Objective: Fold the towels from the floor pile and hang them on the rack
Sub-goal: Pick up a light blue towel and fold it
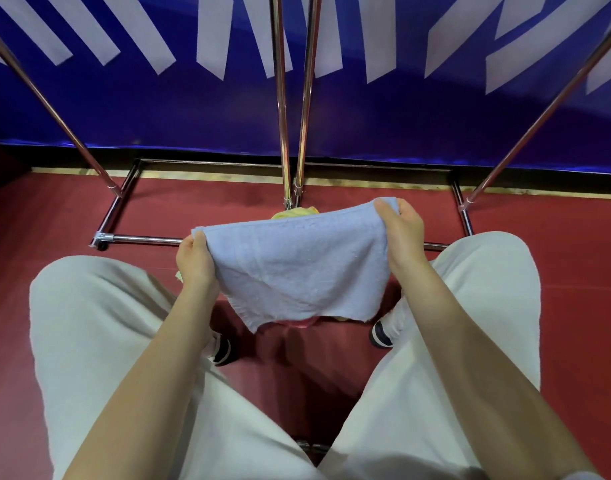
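Observation:
A light blue towel [297, 265] hangs spread between my two hands above the floor. My left hand [195, 261] grips its left top corner, and my right hand [401, 230] pinches its right top corner a little higher. Under the towel lies the floor pile: a yellow towel [297, 212] peeks out behind the top edge and a pink one [298, 322] shows below the hanging corner. The chrome rack [286, 133] stands right behind the pile, its poles rising out of view at the top.
The rack's base bars [141, 240] lie on the red floor around the pile. A blue banner with white stripes [158, 109] covers the wall behind. My legs in pale trousers and my dark shoes [224, 351] flank the pile.

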Action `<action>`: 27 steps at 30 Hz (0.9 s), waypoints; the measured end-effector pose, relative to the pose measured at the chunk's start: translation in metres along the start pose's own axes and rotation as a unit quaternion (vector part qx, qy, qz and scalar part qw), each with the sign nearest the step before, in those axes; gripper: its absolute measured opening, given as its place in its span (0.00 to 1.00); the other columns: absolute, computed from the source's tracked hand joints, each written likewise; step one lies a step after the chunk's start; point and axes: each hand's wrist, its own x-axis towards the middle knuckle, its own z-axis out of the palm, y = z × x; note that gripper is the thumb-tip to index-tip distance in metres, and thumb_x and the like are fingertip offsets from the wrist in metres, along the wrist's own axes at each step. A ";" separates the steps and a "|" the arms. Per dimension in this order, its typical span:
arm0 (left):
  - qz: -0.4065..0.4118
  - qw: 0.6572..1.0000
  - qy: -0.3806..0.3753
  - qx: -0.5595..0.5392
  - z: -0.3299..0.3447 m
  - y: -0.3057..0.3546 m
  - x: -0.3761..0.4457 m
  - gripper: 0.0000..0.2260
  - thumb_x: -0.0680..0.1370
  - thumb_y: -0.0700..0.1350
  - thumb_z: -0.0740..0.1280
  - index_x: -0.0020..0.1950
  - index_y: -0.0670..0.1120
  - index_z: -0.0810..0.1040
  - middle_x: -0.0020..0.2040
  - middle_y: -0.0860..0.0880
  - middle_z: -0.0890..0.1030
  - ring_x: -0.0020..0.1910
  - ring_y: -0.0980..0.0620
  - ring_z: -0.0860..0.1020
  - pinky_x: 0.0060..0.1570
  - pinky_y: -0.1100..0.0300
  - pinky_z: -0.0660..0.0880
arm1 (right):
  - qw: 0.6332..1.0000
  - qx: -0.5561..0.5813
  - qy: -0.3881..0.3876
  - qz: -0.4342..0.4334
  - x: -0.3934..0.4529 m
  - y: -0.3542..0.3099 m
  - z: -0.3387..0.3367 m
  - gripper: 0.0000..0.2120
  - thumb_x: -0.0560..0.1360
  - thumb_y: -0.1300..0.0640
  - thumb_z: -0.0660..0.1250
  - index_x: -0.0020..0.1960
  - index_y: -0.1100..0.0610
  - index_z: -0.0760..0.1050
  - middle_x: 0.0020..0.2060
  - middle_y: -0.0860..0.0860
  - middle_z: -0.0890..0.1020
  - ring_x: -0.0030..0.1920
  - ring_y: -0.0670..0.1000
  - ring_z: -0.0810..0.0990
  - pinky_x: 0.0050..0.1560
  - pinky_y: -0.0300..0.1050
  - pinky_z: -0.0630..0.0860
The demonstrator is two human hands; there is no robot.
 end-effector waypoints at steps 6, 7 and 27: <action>-0.071 0.997 0.014 -0.040 -0.005 0.007 0.005 0.11 0.79 0.46 0.63 0.36 0.49 0.72 0.37 0.53 0.73 0.42 0.51 0.71 0.42 0.59 0.69 | 0.994 -0.081 -0.010 -0.068 0.002 0.007 -0.002 0.21 0.74 0.55 0.67 0.29 0.54 0.59 0.27 0.49 0.61 0.31 0.47 0.59 0.31 0.42 0.57; -0.089 0.995 0.015 -0.044 -0.005 0.008 0.002 0.10 0.79 0.46 0.64 0.38 0.48 0.73 0.40 0.52 0.75 0.42 0.51 0.73 0.40 0.60 0.70 | 0.993 -0.089 -0.007 -0.074 0.003 0.010 0.000 0.22 0.74 0.55 0.67 0.30 0.52 0.57 0.28 0.49 0.59 0.32 0.48 0.58 0.32 0.44 0.55; -0.088 0.986 -0.136 -0.027 0.042 -0.001 -0.061 0.10 0.80 0.41 0.58 0.42 0.45 0.75 0.37 0.49 0.76 0.38 0.51 0.74 0.38 0.60 0.70 | 0.996 -0.027 -0.078 0.034 -0.048 0.032 0.073 0.09 0.78 0.62 0.62 0.46 0.64 0.80 0.38 0.57 0.82 0.40 0.50 0.78 0.39 0.38 0.72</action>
